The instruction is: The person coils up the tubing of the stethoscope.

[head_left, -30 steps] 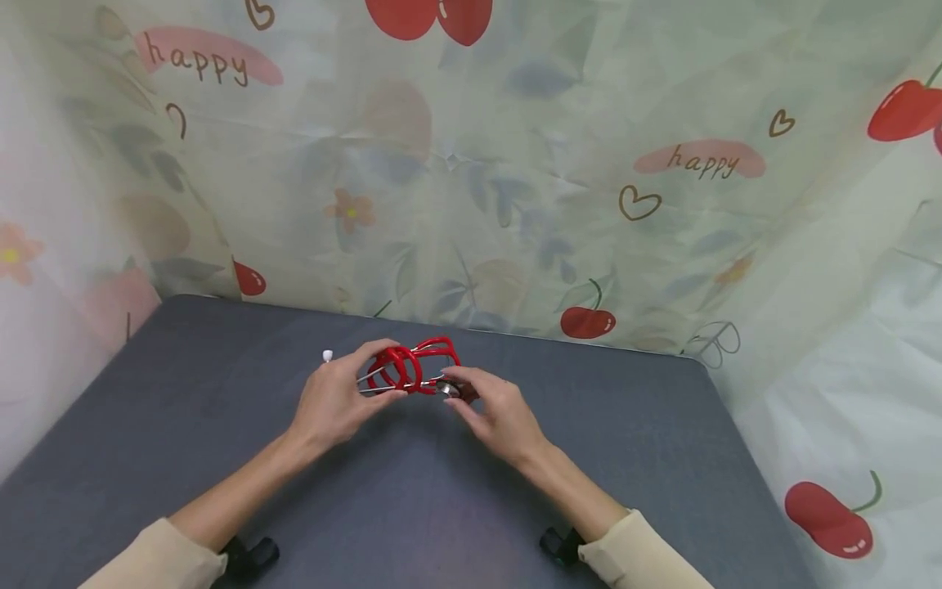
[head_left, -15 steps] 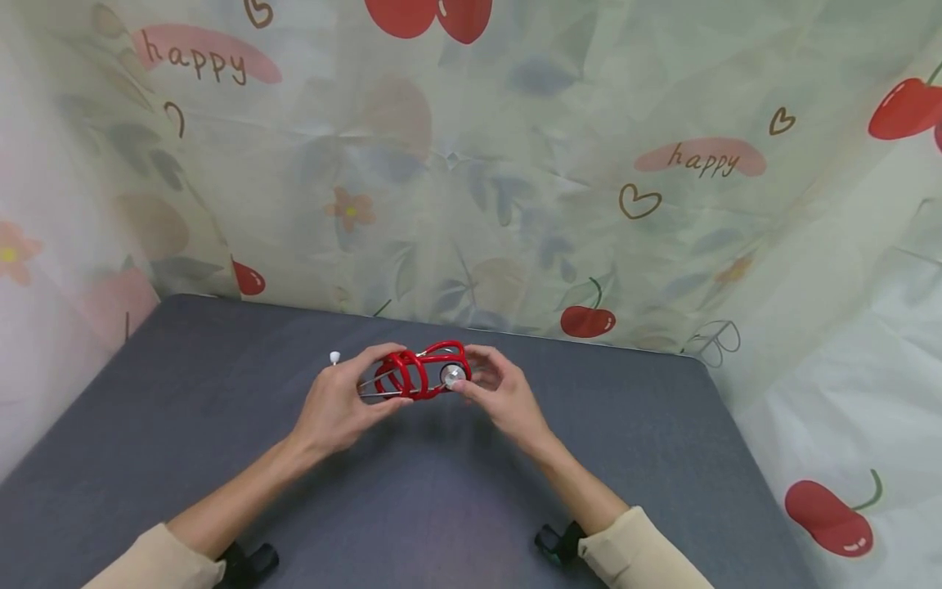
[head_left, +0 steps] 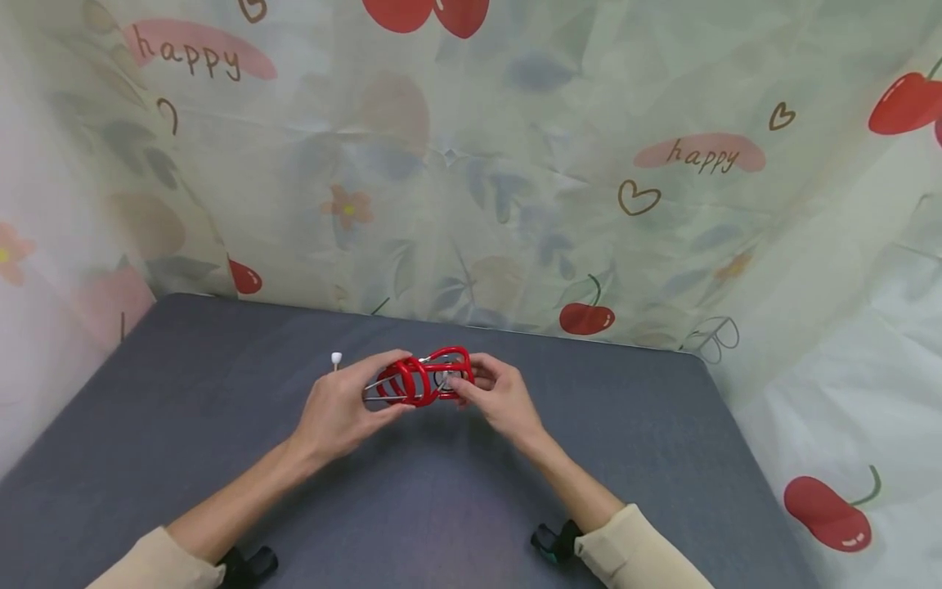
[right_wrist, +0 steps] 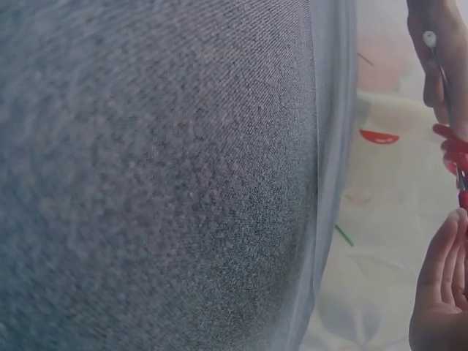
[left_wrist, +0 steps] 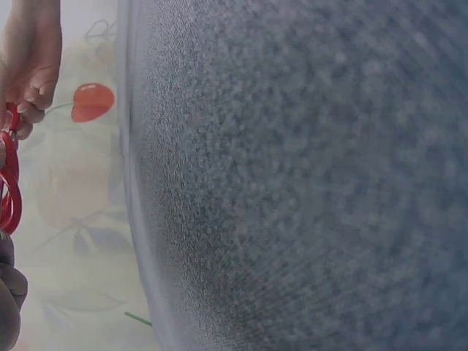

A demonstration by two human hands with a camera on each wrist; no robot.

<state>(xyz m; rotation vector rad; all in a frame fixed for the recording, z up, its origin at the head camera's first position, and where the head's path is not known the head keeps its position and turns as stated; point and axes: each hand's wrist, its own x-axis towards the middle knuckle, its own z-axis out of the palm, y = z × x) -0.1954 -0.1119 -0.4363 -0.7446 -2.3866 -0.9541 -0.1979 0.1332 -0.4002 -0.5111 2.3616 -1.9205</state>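
Observation:
A stethoscope with red tubing (head_left: 418, 384) wound into loops is held up over the grey table, between both hands. My left hand (head_left: 334, 409) grips the coiled end, thumb and fingers spread around the loops and metal ear tubes. One white eartip (head_left: 336, 357) sticks out behind that hand. At the other end, my right hand (head_left: 504, 401) pinches the round metal chest piece (head_left: 445, 378), which sits inside a red loop and is partly covered by the thumb. The left wrist view catches red loops (left_wrist: 10, 194) at its left edge; in the right wrist view, the eartip (right_wrist: 430, 38) shows beside the left hand.
The dark grey table (head_left: 412, 515) spreads under both arms, its far edge meeting a printed curtain (head_left: 456, 164) with cherries and lettering. More curtain hangs at the left and right sides. Black straps (head_left: 555, 542) sit on both wrists by the beige cuffs.
The right fingers have turned the chest piece and moved it in among the red loops, shifting their hold from its edge. The left hand keeps its grip and has shifted slightly right.

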